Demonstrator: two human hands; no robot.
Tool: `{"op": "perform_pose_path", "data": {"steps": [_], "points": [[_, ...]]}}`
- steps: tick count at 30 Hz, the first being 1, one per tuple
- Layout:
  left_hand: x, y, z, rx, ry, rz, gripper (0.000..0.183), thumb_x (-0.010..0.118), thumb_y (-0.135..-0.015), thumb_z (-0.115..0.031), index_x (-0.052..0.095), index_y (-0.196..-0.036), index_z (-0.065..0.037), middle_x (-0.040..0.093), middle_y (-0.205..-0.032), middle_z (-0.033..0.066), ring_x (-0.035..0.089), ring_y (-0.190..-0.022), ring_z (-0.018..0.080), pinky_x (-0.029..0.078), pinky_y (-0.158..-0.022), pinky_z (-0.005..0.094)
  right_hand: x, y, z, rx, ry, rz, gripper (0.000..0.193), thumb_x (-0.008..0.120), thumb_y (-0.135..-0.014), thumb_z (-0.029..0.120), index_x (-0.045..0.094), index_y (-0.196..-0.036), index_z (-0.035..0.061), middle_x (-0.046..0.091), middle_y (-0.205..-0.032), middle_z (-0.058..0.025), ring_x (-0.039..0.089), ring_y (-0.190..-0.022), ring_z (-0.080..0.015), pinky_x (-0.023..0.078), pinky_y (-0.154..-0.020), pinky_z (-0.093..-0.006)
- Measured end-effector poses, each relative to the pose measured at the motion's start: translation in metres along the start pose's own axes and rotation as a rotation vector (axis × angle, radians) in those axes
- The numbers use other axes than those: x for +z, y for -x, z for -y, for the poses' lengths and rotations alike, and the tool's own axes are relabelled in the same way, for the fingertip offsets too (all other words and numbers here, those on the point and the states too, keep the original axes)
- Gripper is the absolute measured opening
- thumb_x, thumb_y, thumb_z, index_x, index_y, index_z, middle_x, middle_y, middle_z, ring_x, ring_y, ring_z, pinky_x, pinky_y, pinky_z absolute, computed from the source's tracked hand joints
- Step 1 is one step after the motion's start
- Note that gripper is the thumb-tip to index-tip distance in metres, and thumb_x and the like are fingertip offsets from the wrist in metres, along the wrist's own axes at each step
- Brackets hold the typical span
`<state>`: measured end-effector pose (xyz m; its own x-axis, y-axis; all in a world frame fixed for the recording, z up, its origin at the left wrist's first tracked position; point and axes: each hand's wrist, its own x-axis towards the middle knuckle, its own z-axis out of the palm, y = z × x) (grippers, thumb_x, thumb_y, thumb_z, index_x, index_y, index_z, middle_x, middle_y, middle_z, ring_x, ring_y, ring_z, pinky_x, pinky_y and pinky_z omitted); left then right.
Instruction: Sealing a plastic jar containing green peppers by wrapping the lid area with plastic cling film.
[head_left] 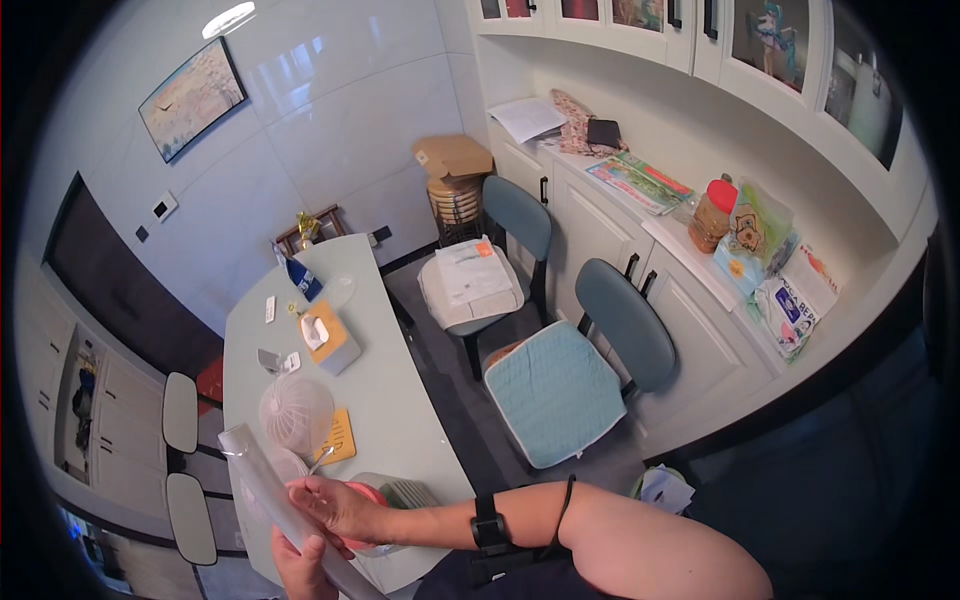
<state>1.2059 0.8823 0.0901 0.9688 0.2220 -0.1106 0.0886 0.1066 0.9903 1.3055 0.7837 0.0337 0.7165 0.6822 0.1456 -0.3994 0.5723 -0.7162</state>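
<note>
Both hands at 7 o'clock: the left hand (300, 568) closes around a translucent plastic roll (262, 487); the right hand (345, 512) lays its fingers along it, its grip uncertain. The roll points toward 11 o'clock, above the counter (390, 400). Probably light, smooth, slippery and easily dented, it suits a gentle, encircling hold at mid-length. Toward 12 o'clock: ribbed dome cover (297, 410), then tissue box (343, 352).
</note>
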Motion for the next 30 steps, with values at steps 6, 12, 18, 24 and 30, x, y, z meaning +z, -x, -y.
{"op": "perform_pose_path", "data": {"steps": [6, 12, 18, 24, 30], "points": [[0.005, -0.005, 0.006, -0.006, 0.019, -0.071, 0.043, 0.073, -0.092, -0.018, 0.055, -0.126, 0.002, 0.066, -0.102, 0.0094, 0.066, -0.082, 0.0195, 0.055, -0.071, 0.0318, -0.003, -0.003, -0.004, 0.036, 0.136, -0.061, 0.059, 0.057, -0.097, 0.061, 0.063, -0.094, 0.0021, 0.058, -0.065, -0.0039, 0.048, -0.040, -0.0103, 0.039, -0.037, -0.0268], [0.002, -0.005, 0.017, 0.016, -0.006, -0.190, 0.039, 0.068, -0.095, -0.015, 0.056, -0.126, 0.003, 0.066, -0.104, 0.0089, 0.065, -0.087, 0.0191, 0.053, -0.078, 0.0315, -0.009, 0.001, 0.003, -0.164, 0.415, -0.114, 0.052, 0.063, -0.098, 0.049, 0.061, -0.083, -0.0002, 0.058, -0.065, -0.0055, 0.055, -0.057, -0.0131, 0.045, -0.052, -0.0316], [-0.010, -0.002, 0.023, -0.019, 0.031, -0.196, 0.044, 0.067, -0.095, -0.014, 0.053, -0.134, 0.005, 0.065, -0.115, 0.0120, 0.065, -0.096, 0.0198, 0.052, -0.083, 0.0322, -0.011, 0.000, 0.014, -0.254, 0.498, -0.060, 0.049, 0.064, -0.099, 0.045, 0.060, -0.077, 0.0008, 0.061, -0.069, -0.0090, 0.057, -0.068, -0.0147, 0.047, -0.063, -0.0349], [0.003, -0.001, 0.025, 0.045, 0.021, -0.230, 0.055, 0.071, -0.094, -0.019, 0.047, -0.138, 0.004, 0.063, -0.120, 0.0149, 0.064, -0.106, 0.0209, 0.052, -0.093, 0.0334, -0.018, 0.000, 0.024, 0.045, 0.810, 0.055, 0.044, 0.064, -0.098, 0.043, 0.063, -0.080, 0.0032, 0.058, -0.062, -0.0043, 0.052, -0.051, -0.0125, 0.043, -0.049, -0.0321], [0.005, 0.004, 0.024, 0.054, 0.170, -0.257, 0.061, 0.079, -0.086, -0.017, 0.047, -0.135, -0.001, 0.061, -0.116, 0.0055, 0.061, -0.102, 0.0147, 0.052, -0.089, 0.0310, -0.022, 0.005, 0.024, 0.032, 0.323, 0.060, 0.021, 0.066, -0.100, 0.023, 0.066, -0.088, 0.0050, 0.057, -0.063, 0.0039, 0.048, -0.053, -0.0028, 0.041, -0.047, -0.0257]]}}
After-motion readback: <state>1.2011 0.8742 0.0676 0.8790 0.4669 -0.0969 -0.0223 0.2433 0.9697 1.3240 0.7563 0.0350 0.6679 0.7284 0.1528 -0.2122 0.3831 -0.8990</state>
